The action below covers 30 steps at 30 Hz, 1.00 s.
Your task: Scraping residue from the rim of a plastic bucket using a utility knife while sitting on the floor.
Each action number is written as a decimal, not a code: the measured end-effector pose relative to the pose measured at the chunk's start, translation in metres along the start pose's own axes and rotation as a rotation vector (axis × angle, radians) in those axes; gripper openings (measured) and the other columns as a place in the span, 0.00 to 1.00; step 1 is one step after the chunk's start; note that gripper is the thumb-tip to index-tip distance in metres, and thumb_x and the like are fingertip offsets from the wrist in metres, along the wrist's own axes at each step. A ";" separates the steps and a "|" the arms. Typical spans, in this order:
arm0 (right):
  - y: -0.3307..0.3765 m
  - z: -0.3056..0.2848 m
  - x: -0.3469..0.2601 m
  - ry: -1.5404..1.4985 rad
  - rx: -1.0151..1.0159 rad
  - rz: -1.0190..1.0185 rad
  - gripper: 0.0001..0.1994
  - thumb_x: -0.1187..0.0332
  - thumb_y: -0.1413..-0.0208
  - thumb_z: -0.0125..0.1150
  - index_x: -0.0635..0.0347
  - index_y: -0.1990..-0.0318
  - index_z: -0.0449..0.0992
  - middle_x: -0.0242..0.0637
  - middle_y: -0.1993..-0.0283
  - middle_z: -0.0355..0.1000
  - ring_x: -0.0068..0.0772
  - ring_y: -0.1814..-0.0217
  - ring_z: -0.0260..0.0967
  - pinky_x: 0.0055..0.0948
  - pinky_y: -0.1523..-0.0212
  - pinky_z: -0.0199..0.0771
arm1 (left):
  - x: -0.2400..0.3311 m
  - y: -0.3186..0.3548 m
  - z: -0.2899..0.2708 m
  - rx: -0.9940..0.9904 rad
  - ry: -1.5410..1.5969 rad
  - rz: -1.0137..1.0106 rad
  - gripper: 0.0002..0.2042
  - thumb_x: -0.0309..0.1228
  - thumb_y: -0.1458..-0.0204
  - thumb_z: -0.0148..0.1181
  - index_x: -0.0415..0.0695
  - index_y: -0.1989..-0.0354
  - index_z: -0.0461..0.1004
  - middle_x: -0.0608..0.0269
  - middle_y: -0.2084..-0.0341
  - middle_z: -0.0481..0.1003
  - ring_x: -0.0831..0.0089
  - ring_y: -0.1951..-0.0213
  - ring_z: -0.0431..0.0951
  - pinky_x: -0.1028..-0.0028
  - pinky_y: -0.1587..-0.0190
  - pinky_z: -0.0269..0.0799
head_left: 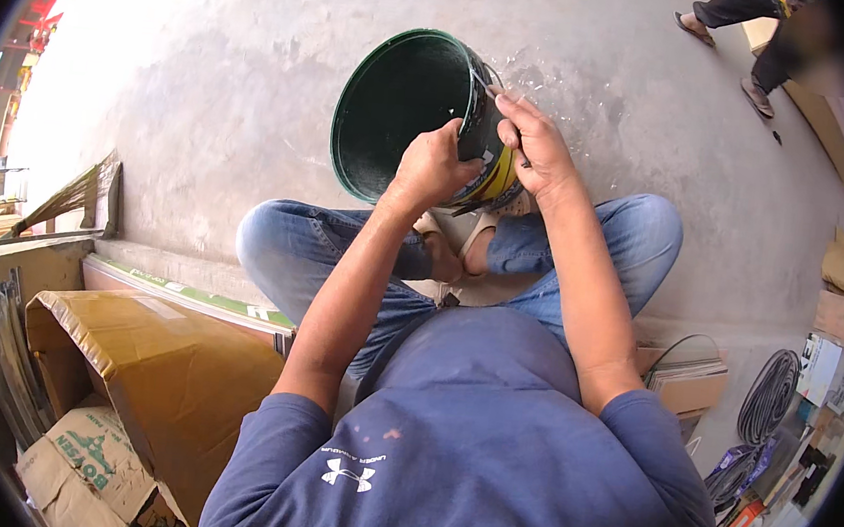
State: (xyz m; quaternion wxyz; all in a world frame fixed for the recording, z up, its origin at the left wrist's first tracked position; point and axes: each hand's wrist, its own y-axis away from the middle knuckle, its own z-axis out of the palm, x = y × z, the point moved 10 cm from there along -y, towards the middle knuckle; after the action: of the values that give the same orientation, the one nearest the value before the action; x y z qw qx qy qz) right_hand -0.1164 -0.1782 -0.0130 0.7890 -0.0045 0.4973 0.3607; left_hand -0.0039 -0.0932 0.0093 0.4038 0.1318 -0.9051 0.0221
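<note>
A dark green plastic bucket (395, 111) leans on its side between my feet, its mouth turned up and to the left. My left hand (432, 167) grips its near right rim, with the thumb over the edge. On the bucket's outer wall is a yellow and white label (496, 178). My right hand (541, 145) is closed round a slim knife-like tool (485, 85), whose narrow end lies against the outside of the bucket just below the rim. Most of that tool's handle is hidden in my fingers, so its exact kind is unclear.
Pale flakes (596, 108) are scattered over the concrete floor (226, 96). At lower left stand a large cardboard box (172, 372) and a broom (76, 198). Coiled black cable (769, 399) lies at right. Another person's legs (740, 8) show at upper right.
</note>
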 end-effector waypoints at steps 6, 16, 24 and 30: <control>0.032 0.022 -0.008 0.688 -0.025 -0.112 0.22 0.63 0.36 0.67 0.64 0.38 0.78 0.41 0.57 0.82 0.29 0.61 0.78 0.29 0.57 0.78 | -0.011 -0.009 -0.013 0.026 0.075 -0.052 0.20 0.35 0.51 0.72 0.38 0.51 0.77 0.45 0.63 0.84 0.52 0.57 0.87 0.60 0.53 0.81; 0.016 0.024 -0.010 0.799 0.024 -0.032 0.20 0.62 0.39 0.67 0.61 0.42 0.82 0.42 0.66 0.81 0.27 0.67 0.73 0.31 0.58 0.77 | -0.027 -0.006 -0.013 0.120 0.132 -0.078 0.20 0.35 0.49 0.72 0.36 0.53 0.77 0.49 0.65 0.84 0.64 0.60 0.87 0.64 0.56 0.81; 0.047 0.054 -0.012 0.941 0.054 -0.276 0.19 0.61 0.37 0.63 0.62 0.43 0.82 0.55 0.44 0.80 0.52 0.41 0.79 0.41 0.39 0.76 | -0.032 -0.004 -0.028 0.204 0.258 -0.056 0.17 0.33 0.51 0.70 0.36 0.56 0.75 0.41 0.68 0.82 0.44 0.60 0.85 0.56 0.59 0.80; 0.007 0.031 -0.038 0.979 0.181 -0.349 0.21 0.59 0.38 0.62 0.63 0.43 0.81 0.57 0.45 0.79 0.54 0.41 0.79 0.42 0.39 0.76 | -0.011 -0.001 -0.001 0.116 0.080 -0.046 0.21 0.35 0.49 0.71 0.35 0.51 0.75 0.43 0.63 0.84 0.56 0.57 0.87 0.61 0.56 0.79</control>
State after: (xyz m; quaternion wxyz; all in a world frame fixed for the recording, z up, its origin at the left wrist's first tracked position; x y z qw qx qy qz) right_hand -0.1058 -0.1828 0.0349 0.5099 -0.1872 0.8287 0.1351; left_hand 0.0043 -0.0915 0.0017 0.4318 0.1745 -0.8821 0.0706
